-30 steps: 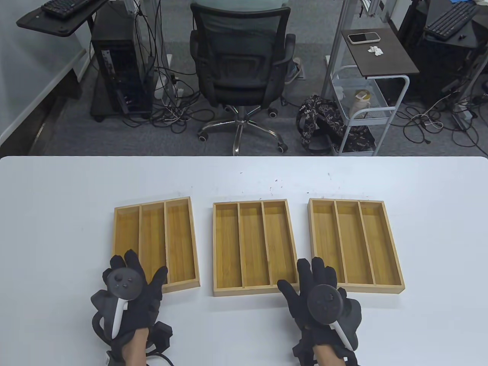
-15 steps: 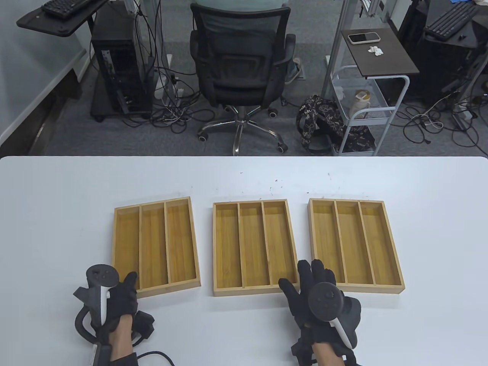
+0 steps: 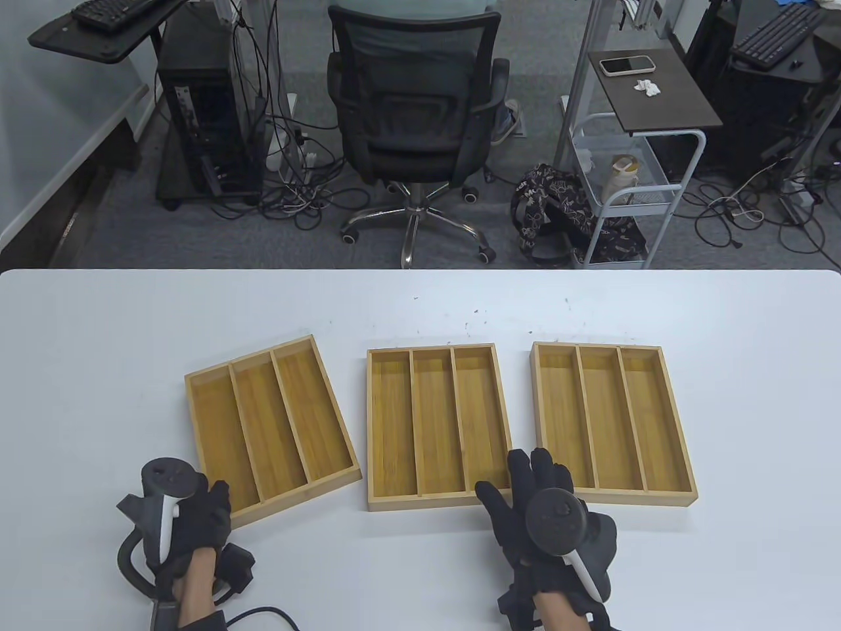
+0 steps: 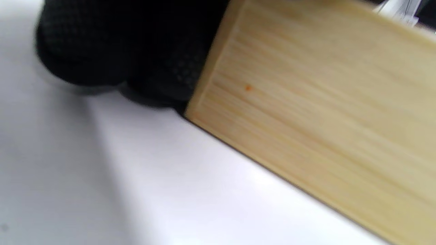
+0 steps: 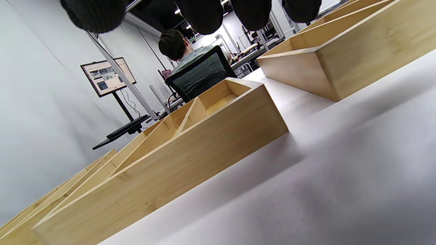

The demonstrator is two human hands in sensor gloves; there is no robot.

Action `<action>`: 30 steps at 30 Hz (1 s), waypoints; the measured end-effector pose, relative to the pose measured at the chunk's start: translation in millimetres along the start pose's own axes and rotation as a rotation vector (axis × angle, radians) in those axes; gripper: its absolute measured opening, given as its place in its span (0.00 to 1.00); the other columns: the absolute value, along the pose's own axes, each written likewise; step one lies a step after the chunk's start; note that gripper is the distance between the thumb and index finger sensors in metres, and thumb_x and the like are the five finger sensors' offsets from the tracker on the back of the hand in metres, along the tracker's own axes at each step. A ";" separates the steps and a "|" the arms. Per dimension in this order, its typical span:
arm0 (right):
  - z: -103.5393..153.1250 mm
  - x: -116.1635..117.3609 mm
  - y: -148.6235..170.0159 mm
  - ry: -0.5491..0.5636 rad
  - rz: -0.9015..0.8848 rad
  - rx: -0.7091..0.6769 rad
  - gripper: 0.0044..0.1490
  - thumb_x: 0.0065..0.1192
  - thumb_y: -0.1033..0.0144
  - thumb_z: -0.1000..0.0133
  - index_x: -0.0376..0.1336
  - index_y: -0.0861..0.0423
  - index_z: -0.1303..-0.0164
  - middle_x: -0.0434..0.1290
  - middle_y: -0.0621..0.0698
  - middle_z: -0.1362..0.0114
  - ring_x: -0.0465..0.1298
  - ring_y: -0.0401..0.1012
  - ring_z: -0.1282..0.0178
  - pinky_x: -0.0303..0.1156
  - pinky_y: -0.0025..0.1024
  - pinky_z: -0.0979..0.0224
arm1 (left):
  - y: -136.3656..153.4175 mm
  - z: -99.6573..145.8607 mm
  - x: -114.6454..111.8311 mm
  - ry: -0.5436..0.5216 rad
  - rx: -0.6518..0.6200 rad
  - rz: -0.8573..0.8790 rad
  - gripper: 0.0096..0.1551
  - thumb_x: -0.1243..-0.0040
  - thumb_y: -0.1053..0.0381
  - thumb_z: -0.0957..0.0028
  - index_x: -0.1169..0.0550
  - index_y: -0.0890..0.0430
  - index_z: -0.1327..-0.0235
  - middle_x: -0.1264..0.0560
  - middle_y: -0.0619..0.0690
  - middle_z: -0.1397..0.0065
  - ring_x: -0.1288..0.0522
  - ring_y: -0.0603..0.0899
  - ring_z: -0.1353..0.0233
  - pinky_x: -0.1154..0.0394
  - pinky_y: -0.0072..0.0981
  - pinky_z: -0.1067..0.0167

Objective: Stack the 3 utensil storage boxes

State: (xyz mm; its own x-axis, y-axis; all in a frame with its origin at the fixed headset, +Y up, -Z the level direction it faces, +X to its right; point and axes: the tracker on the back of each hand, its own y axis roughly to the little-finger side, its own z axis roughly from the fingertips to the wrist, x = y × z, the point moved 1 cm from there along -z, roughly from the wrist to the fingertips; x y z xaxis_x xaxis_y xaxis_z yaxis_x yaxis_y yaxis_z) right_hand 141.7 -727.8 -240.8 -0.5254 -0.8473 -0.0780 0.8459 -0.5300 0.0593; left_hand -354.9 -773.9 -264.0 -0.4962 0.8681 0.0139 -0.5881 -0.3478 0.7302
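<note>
Three bamboo utensil boxes in a row on the white desk, each with three long compartments. Middle box taken as landmark, lying square and flat. Left box just beside it on its left, skewed, near corner swung close to the middle box without touching. Right box on the other side of the middle box, square, a clear gap between.

Left hand at the left box's near left corner, gloved fingers pressed against the box's outer side wall in the blurred left wrist view; whether closed around the corner or only pressing, cannot tell. Right hand lying spread, fingers extended, holding nothing, over the desk at the middle box's near right corner, fingertips hanging above the gap toward the right box.
</note>
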 end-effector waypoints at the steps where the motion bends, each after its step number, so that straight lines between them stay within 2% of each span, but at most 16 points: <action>1: 0.2 0.1 -0.6 0.000 -0.004 -0.001 0.49 0.48 0.32 0.40 0.52 0.54 0.15 0.51 0.68 0.10 0.53 0.70 0.17 0.52 0.82 0.29 | -0.3 1.9 3.4 -0.013 -0.009 0.005 0.24 0.36 0.33 0.42 0.22 0.46 0.42 0.20 0.43 0.50 0.14 0.45 0.61 0.13 0.31 0.63; 8: 3.4 -1.0 -12.4 0.006 -0.059 -0.044 0.50 0.48 0.32 0.40 0.53 0.56 0.16 0.57 0.69 0.13 0.64 0.67 0.22 0.65 0.71 0.29 | -14.5 29.4 26.4 -0.108 -0.127 0.129 0.23 0.35 0.34 0.42 0.20 0.48 0.44 0.19 0.45 0.52 0.13 0.45 0.64 0.13 0.31 0.66; 9: 4.4 -1.7 -14.5 0.015 -0.070 -0.051 0.50 0.48 0.32 0.40 0.53 0.56 0.16 0.58 0.69 0.13 0.66 0.66 0.23 0.66 0.70 0.30 | -19.1 36.1 29.7 -0.125 -0.157 0.138 0.23 0.35 0.34 0.42 0.20 0.48 0.45 0.19 0.45 0.53 0.13 0.46 0.64 0.13 0.31 0.66; 10: 5.9 -2.7 -17.5 0.033 -0.087 -0.057 0.51 0.48 0.31 0.40 0.53 0.56 0.16 0.59 0.69 0.14 0.68 0.66 0.25 0.68 0.70 0.32 | -24.0 44.1 33.1 -0.138 -0.191 0.136 0.19 0.29 0.41 0.43 0.20 0.48 0.45 0.19 0.45 0.53 0.13 0.46 0.64 0.13 0.32 0.66; 15: 14.2 -6.3 -33.9 0.050 -0.115 -0.117 0.53 0.49 0.30 0.40 0.55 0.61 0.19 0.64 0.71 0.18 0.74 0.62 0.33 0.75 0.65 0.38 | -50.6 86.8 38.2 -0.217 -0.359 0.076 0.20 0.29 0.40 0.44 0.20 0.48 0.45 0.19 0.45 0.52 0.13 0.45 0.64 0.13 0.32 0.66; 18: 19.7 -6.9 -42.0 0.039 -0.168 -0.133 0.55 0.49 0.29 0.41 0.57 0.65 0.21 0.68 0.72 0.23 0.79 0.59 0.41 0.79 0.59 0.43 | -66.0 111.4 34.8 -0.250 -0.436 0.039 0.20 0.30 0.40 0.43 0.20 0.48 0.44 0.19 0.45 0.52 0.13 0.45 0.64 0.13 0.31 0.66; 23: 23.5 -1.0 -47.8 0.031 -0.150 -0.084 0.56 0.54 0.29 0.42 0.61 0.68 0.28 0.75 0.70 0.35 0.83 0.49 0.60 0.85 0.43 0.60 | -86.5 147.6 22.2 -0.280 -0.536 -0.035 0.20 0.30 0.39 0.43 0.20 0.48 0.44 0.19 0.45 0.52 0.13 0.45 0.64 0.13 0.31 0.65; 25: 22.8 2.2 -49.1 0.034 -0.105 -0.053 0.50 0.57 0.33 0.41 0.62 0.67 0.31 0.77 0.66 0.40 0.83 0.44 0.67 0.85 0.37 0.67 | -92.3 155.9 18.3 -0.273 -0.560 -0.061 0.20 0.30 0.39 0.43 0.20 0.47 0.44 0.19 0.44 0.52 0.13 0.45 0.64 0.13 0.31 0.65; 27: 21.1 4.7 -49.9 0.066 -0.029 -0.021 0.41 0.63 0.43 0.40 0.62 0.66 0.34 0.79 0.62 0.46 0.82 0.39 0.73 0.84 0.32 0.73 | -95.9 161.6 16.4 -0.287 -0.573 -0.077 0.20 0.31 0.39 0.43 0.20 0.47 0.44 0.19 0.45 0.52 0.13 0.45 0.64 0.13 0.31 0.65; 30: 17.1 10.9 -49.2 0.049 -0.047 -0.012 0.33 0.66 0.55 0.39 0.63 0.67 0.36 0.80 0.61 0.50 0.81 0.37 0.77 0.84 0.30 0.76 | -95.5 163.0 15.1 -0.285 -0.581 -0.081 0.20 0.30 0.40 0.43 0.20 0.48 0.44 0.19 0.45 0.52 0.13 0.45 0.64 0.13 0.31 0.65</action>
State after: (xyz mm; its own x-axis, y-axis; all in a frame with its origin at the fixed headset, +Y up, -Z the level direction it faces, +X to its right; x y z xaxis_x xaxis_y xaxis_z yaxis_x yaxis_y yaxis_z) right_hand 92.8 -711.6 -227.6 -0.5598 -0.8185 -0.1290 0.8215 -0.5686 0.0423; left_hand -202.1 -669.9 -222.1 -0.2944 0.9316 0.2134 -0.9057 -0.3432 0.2489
